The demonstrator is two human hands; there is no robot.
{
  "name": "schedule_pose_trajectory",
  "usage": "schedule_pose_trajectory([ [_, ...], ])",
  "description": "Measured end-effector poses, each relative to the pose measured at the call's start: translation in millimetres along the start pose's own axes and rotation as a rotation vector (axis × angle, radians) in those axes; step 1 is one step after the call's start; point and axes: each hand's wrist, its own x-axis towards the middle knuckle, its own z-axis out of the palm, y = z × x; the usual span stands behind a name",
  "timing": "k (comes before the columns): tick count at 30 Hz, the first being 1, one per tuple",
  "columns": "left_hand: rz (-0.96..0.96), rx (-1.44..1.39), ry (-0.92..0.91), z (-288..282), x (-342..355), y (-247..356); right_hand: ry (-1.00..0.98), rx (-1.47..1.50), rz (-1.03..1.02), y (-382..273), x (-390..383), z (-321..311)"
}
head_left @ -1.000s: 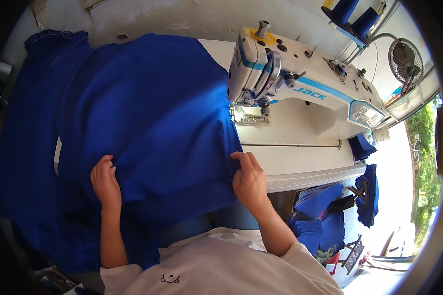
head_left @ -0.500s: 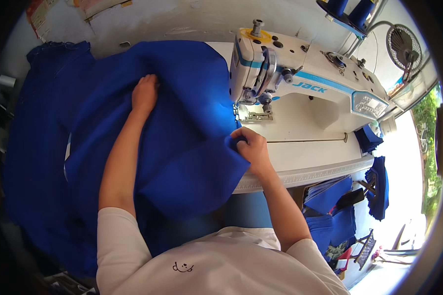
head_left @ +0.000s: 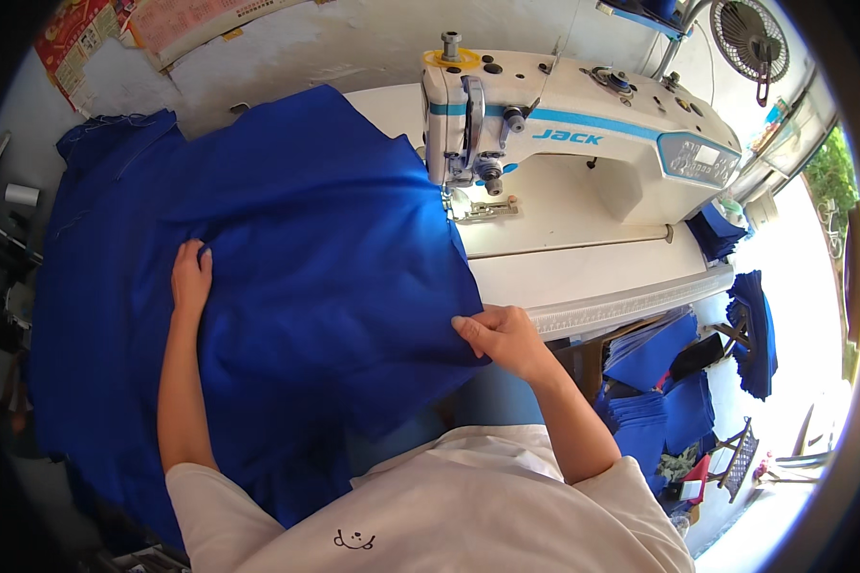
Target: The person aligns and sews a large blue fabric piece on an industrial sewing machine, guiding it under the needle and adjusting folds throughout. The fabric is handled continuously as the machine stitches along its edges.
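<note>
A large sheet of blue fabric spreads over the left of the sewing table and hangs down toward my lap. Its right edge runs beneath the needle area of a white sewing machine, where a small lamp lights the presser foot. My right hand pinches that edge at the near corner, thumb on top, by the table's front. Farther left, my left hand has its fingers curled into the cloth beside a fold, gripping it. Fabric hides the fingertips of both hands in part.
A ruler strip lines the table's front edge. Stacks of cut blue pieces lie below on the right, with more blue cloth hanging nearby. A small fan is mounted at the upper right. Behind the table stands a wall.
My left hand has moved left and nearer to me. My right hand has drawn the fabric's corner nearer, away from the needle, and the cloth is now flatter and straighter along its edge.
</note>
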Motion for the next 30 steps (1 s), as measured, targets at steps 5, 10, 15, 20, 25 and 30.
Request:
schedule_pose_trajectory([
  [5,0.082,-0.157,0.015,-38.6,-102.0,132.4,0.214,0.034,-0.247,22.9,-23.1,23.7],
  [10,-0.077,-0.119,0.038,-17.7,-192.5,169.0,0.313,-0.045,-0.272,21.9,-39.3,26.1],
  [15,-0.037,-0.066,0.009,-10.2,-190.6,153.3,0.373,-0.066,-0.300,28.1,-43.3,27.0],
  [20,0.069,-0.072,-0.144,-21.2,-151.9,128.2,0.394,-0.114,-0.392,24.5,-40.4,28.1],
  [25,0.139,-0.105,-0.265,-29.3,-112.4,113.1,0.430,-0.168,-0.399,23.6,-27.2,30.1],
  [30,0.171,-0.107,-0.306,-15.4,-67.0,105.1,0.445,-0.202,-0.411,14.6,-16.2,28.9],
])
